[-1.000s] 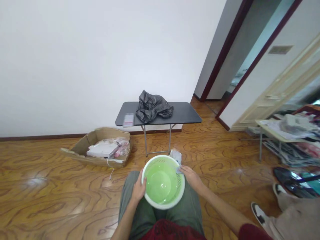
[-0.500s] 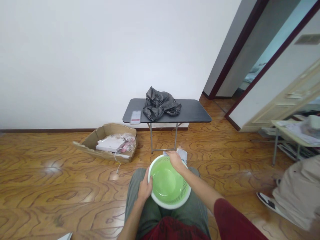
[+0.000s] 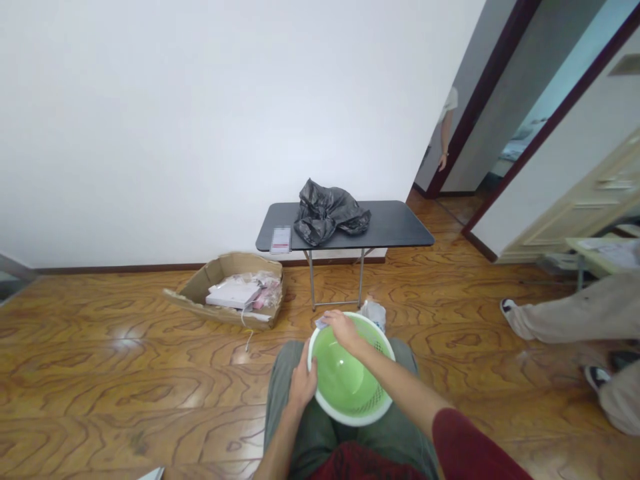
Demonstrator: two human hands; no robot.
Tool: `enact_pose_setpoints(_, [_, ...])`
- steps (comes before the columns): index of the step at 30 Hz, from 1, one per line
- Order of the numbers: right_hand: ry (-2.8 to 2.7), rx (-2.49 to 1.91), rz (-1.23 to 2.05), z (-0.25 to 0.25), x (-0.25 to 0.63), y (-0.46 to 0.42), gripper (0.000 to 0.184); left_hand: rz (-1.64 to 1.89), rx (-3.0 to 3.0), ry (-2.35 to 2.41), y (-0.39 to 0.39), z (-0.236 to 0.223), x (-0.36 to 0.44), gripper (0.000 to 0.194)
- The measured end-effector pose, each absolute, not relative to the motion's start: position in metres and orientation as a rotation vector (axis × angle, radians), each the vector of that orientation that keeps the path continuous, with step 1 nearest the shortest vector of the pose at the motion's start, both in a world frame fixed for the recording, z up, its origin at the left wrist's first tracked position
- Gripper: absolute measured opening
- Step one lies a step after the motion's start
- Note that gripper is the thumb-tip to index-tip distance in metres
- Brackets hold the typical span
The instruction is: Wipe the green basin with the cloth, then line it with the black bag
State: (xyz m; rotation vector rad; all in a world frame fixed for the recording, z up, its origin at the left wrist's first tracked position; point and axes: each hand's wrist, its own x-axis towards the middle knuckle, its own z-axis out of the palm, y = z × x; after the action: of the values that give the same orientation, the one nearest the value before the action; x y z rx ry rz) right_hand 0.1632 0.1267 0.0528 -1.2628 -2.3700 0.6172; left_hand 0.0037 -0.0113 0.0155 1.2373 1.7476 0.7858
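Note:
A round green basin (image 3: 345, 377) with a white rim and a patch of mesh-like pattern on its right side rests on my lap. My left hand (image 3: 303, 380) is closed around the rim at its left. Across the basin reaches my right arm, and my right hand (image 3: 340, 324) is at the far-left part of the rim. Its fingers are closed on a small pale cloth-like piece (image 3: 321, 323), which sticks out at the rim; its exact kind is unclear.
A black folding table (image 3: 395, 223) stands against the wall, bearing a crumpled black plastic bag (image 3: 327, 213) and a white card (image 3: 281, 239). Left of it lies an open cardboard box (image 3: 200, 287). Behind the basin is a white plastic bag (image 3: 374, 312). People are at right and by the doorway.
My right hand has slid left along the far rim with the pale piece. My left hand keeps its hold. A person has appeared by the doorway; the person at right has stepped.

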Motion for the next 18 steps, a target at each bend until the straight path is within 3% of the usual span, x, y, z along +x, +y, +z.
enact_pose_setpoints(8, [-2.088, -1.648, 0.442, 0.046, 0.261, 0.109, 0.065, 0.765, 1.242, 1.774, -0.01, 0.02, 0.004, 0.063])
enact_pose_setpoints(18, [-2.004, -1.834, 0.39, 0.054, 0.277, 0.082, 0.064, 0.81, 1.262, 1.728, -0.013, 0.024, 0.005, 0.063])
